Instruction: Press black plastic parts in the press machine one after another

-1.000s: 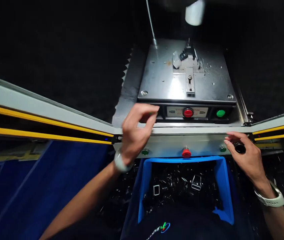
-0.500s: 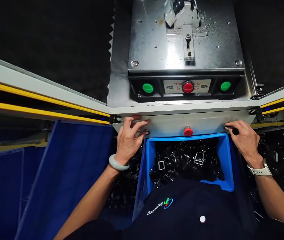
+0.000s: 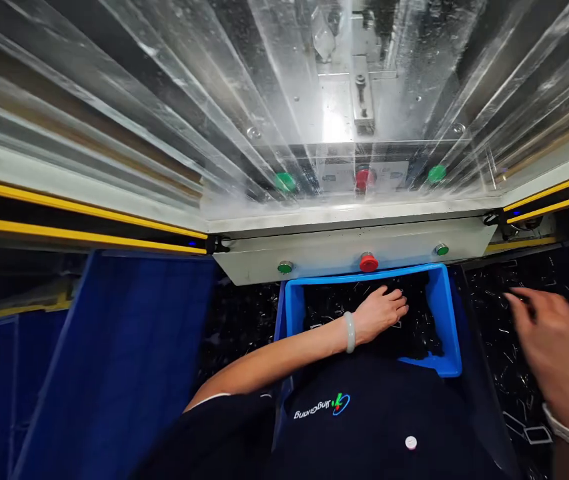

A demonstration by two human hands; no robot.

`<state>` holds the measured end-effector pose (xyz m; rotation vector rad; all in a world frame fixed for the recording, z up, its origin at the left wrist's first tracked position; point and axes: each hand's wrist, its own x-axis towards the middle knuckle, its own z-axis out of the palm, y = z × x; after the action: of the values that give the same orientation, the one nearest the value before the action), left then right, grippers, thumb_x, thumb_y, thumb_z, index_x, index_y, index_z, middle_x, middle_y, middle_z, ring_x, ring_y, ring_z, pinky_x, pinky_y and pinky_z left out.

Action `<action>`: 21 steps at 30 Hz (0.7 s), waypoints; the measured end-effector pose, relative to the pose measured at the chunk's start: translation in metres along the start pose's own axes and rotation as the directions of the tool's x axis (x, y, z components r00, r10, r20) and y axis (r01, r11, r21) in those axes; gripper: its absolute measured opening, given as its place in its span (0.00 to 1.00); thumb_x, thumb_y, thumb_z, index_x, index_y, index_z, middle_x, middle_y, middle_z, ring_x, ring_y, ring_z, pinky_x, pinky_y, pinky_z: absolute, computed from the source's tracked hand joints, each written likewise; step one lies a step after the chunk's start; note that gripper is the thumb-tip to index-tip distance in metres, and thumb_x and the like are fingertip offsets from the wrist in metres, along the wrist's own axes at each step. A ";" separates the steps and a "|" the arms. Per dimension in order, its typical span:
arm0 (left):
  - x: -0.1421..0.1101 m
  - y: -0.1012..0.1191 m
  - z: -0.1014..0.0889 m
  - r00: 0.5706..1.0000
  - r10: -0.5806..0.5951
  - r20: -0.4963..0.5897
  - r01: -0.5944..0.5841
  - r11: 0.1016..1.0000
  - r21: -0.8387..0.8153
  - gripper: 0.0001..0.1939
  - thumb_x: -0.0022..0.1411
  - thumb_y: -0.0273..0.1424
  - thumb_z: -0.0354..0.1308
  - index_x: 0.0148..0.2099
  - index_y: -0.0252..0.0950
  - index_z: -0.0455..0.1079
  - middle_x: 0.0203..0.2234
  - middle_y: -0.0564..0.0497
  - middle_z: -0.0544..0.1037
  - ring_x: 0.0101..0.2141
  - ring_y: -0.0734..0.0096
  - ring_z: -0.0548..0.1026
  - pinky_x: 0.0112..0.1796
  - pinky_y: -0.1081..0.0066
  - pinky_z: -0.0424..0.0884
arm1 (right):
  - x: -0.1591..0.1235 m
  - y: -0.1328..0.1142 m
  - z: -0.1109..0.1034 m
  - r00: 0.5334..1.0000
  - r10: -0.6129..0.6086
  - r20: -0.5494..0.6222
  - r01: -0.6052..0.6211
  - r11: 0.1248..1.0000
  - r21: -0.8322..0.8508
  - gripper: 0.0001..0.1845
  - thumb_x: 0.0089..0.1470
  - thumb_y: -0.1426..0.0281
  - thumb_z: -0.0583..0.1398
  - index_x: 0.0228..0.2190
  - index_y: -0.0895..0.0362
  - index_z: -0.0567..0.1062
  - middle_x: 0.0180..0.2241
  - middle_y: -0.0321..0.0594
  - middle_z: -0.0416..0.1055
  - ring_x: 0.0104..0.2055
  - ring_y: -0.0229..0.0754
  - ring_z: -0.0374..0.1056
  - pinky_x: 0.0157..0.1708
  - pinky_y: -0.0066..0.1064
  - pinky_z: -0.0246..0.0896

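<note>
Parts (image 3: 329, 310) in the blue bin (image 3: 447, 320) are being touched by the left hand (image 3: 379, 312), its fingers lying spread, while the blurred, open right hand (image 3: 551, 340) is being held over loose parts (image 3: 509, 393) right of the bin.

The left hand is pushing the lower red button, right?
No, the left hand isn't on the lower red button; it's in the blue bin, as the head view shows.

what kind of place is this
Likely a factory press station: a clear plastic guard, a white panel with red and green push buttons, and a blue plastic bin of small dark metal parts.
</note>
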<state>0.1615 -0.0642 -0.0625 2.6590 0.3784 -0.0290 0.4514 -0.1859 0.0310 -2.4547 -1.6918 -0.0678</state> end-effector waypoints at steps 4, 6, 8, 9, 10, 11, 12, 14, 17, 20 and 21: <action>-0.005 -0.004 -0.005 0.998 -0.040 0.049 0.039 0.999 0.021 0.12 0.72 0.21 0.54 0.54 0.33 0.73 0.44 0.43 0.80 0.47 0.60 0.75 0.48 0.62 0.64 | 0.009 -0.101 0.045 0.921 -0.320 0.223 0.276 0.938 0.209 0.20 0.73 0.61 0.49 0.46 0.52 0.80 0.40 0.46 0.78 0.29 0.40 0.70 0.26 0.33 0.52; -0.018 -0.004 -0.012 0.996 -0.091 0.026 0.092 0.995 -0.028 0.11 0.71 0.23 0.56 0.54 0.31 0.72 0.46 0.41 0.80 0.48 0.57 0.75 0.48 0.60 0.65 | 0.016 -0.127 0.071 0.880 -0.384 0.280 0.316 0.912 0.261 0.21 0.72 0.68 0.47 0.41 0.55 0.79 0.35 0.47 0.76 0.24 0.38 0.66 0.23 0.33 0.47; -0.036 -0.003 -0.019 0.987 -0.156 -0.041 0.147 0.974 -0.170 0.15 0.68 0.25 0.61 0.56 0.32 0.70 0.52 0.39 0.78 0.52 0.55 0.74 0.50 0.58 0.67 | 0.022 -0.135 0.089 0.868 -0.398 0.299 0.318 0.905 0.281 0.21 0.71 0.72 0.46 0.33 0.55 0.77 0.28 0.47 0.73 0.22 0.39 0.63 0.23 0.32 0.47; -0.045 -0.001 -0.022 0.976 -0.200 -0.086 0.169 0.945 -0.281 0.17 0.66 0.26 0.63 0.56 0.33 0.69 0.55 0.40 0.77 0.54 0.54 0.74 0.52 0.57 0.68 | 0.024 -0.134 0.095 0.865 -0.402 0.301 0.319 0.902 0.290 0.22 0.70 0.73 0.47 0.29 0.54 0.74 0.25 0.46 0.71 0.22 0.39 0.62 0.23 0.32 0.48; -0.054 0.001 -0.025 0.957 -0.258 -0.130 0.186 0.894 -0.407 0.19 0.65 0.27 0.65 0.57 0.35 0.69 0.56 0.41 0.77 0.55 0.55 0.74 0.53 0.56 0.68 | 0.026 -0.132 0.097 0.858 -0.412 0.306 0.324 0.897 0.301 0.21 0.69 0.74 0.47 0.27 0.53 0.72 0.24 0.45 0.69 0.23 0.40 0.62 0.24 0.32 0.49; -0.061 0.003 -0.027 0.930 -0.329 -0.164 0.197 0.823 -0.533 0.20 0.64 0.27 0.65 0.57 0.36 0.69 0.56 0.42 0.77 0.55 0.56 0.74 0.55 0.56 0.69 | 0.027 -0.130 0.098 0.852 -0.423 0.308 0.330 0.892 0.311 0.20 0.69 0.74 0.48 0.26 0.53 0.71 0.24 0.45 0.69 0.24 0.42 0.64 0.24 0.32 0.51; -0.068 0.005 -0.028 0.895 -0.406 -0.185 0.202 0.738 -0.643 0.21 0.63 0.26 0.65 0.58 0.37 0.69 0.55 0.44 0.78 0.54 0.57 0.75 0.56 0.57 0.70 | 0.027 -0.127 0.095 0.846 -0.434 0.308 0.340 0.886 0.316 0.18 0.68 0.73 0.49 0.27 0.53 0.71 0.26 0.46 0.71 0.27 0.44 0.66 0.25 0.33 0.53; -0.075 0.010 -0.030 0.817 -0.542 -0.198 0.197 0.585 -0.787 0.23 0.62 0.24 0.64 0.58 0.39 0.69 0.52 0.45 0.79 0.52 0.60 0.77 0.56 0.58 0.72 | 0.027 -0.122 0.086 0.843 -0.440 0.309 0.335 0.879 0.339 0.13 0.67 0.70 0.51 0.32 0.53 0.72 0.34 0.48 0.74 0.33 0.46 0.69 0.27 0.33 0.58; -0.076 0.016 -0.032 0.705 -0.667 -0.241 0.159 0.480 -0.862 0.20 0.60 0.23 0.63 0.54 0.39 0.71 0.48 0.46 0.77 0.48 0.62 0.77 0.53 0.61 0.76 | 0.026 -0.115 0.065 0.848 -0.384 0.365 0.172 0.851 0.497 0.09 0.67 0.63 0.54 0.39 0.53 0.70 0.40 0.45 0.75 0.33 0.43 0.71 0.29 0.33 0.66; -0.070 0.018 -0.035 0.648 -0.711 -0.274 0.091 0.429 -0.899 0.18 0.59 0.22 0.61 0.51 0.39 0.71 0.48 0.46 0.73 0.48 0.65 0.76 0.50 0.66 0.78 | 0.028 -0.111 0.044 0.844 -0.323 0.428 -0.021 0.778 0.628 0.12 0.68 0.58 0.55 0.41 0.53 0.71 0.40 0.41 0.75 0.30 0.39 0.71 0.31 0.32 0.70; -0.069 0.019 -0.036 0.645 -0.715 -0.270 0.077 0.413 -0.907 0.18 0.59 0.22 0.60 0.51 0.39 0.71 0.48 0.46 0.72 0.49 0.65 0.76 0.49 0.67 0.78 | 0.030 -0.110 0.038 0.852 -0.315 0.419 -0.029 0.769 0.639 0.13 0.68 0.57 0.55 0.42 0.52 0.72 0.40 0.41 0.76 0.31 0.39 0.72 0.32 0.32 0.71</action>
<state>0.0991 -0.0827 -0.0166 1.4093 1.0121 0.7499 0.3576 -0.1143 0.0089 -1.8962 -1.6940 1.0488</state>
